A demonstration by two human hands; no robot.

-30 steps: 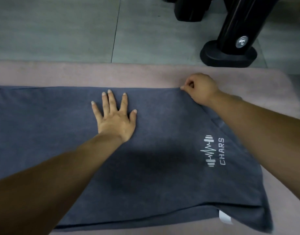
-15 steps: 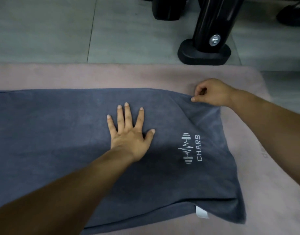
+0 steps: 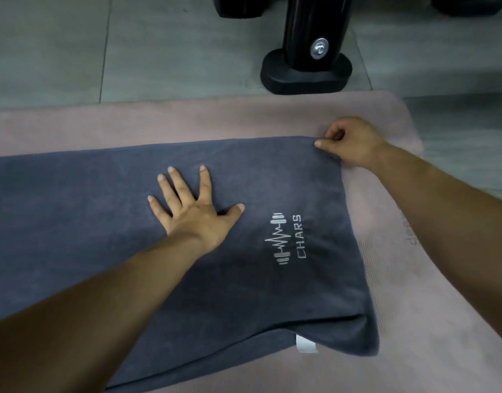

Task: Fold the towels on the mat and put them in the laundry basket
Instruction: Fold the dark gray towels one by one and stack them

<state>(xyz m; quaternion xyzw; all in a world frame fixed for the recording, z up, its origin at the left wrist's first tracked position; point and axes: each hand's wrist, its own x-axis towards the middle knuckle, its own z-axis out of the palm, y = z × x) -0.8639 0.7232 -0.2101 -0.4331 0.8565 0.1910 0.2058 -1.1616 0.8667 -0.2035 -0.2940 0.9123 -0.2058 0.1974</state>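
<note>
A dark grey towel (image 3: 88, 222) with a white "CHARS" logo lies folded double on a pinkish mat (image 3: 414, 279). It runs off the left edge of the view. My left hand (image 3: 197, 212) presses flat on the towel's middle with fingers spread. My right hand (image 3: 349, 144) pinches the towel's far right corner between thumb and curled fingers. A white label pokes out at the near right corner. No laundry basket is in view.
Grey tiled floor (image 3: 159, 46) lies beyond the mat's far edge. A black machine foot (image 3: 306, 75) with a silver bolt stands just past the mat. Other black bases sit at the top edge.
My right hand has pulled the far right corner outward to the right, and the top edge now lies straighter. My left hand stays pressed flat on the towel.
</note>
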